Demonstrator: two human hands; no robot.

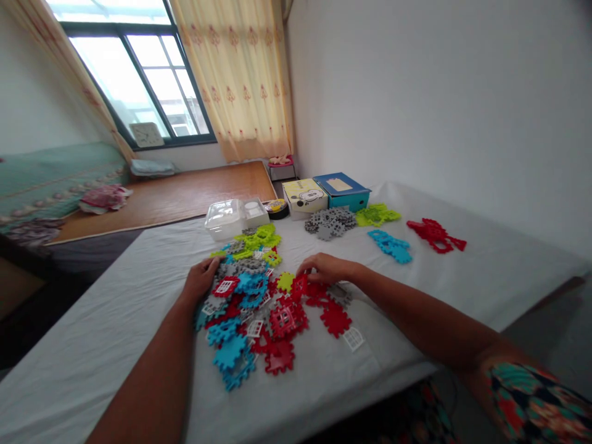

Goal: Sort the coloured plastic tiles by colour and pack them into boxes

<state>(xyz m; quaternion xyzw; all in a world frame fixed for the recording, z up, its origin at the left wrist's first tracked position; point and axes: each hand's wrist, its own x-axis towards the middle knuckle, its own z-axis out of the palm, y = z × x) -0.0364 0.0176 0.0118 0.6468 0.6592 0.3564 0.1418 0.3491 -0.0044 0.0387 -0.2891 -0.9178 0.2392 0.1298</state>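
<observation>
A mixed heap of flat plastic building tiles (252,308) in red, blue, grey and green lies on the white-covered table (92,345) in front of me. My left hand (202,279) rests on the heap's left edge, fingers curled over grey and red tiles. My right hand (326,269) pinches a red tile (300,285) at the heap's right side. Further back lie sorted groups: grey tiles (330,222), green tiles (377,214), blue tiles (391,245) and red tiles (435,234).
A clear plastic tub (235,217), a small round tin (277,208), a white cartoon box (305,197) and a blue box (342,190) stand at the table's far edge. A white wall runs along the right. A wooden platform (176,194) and window lie beyond.
</observation>
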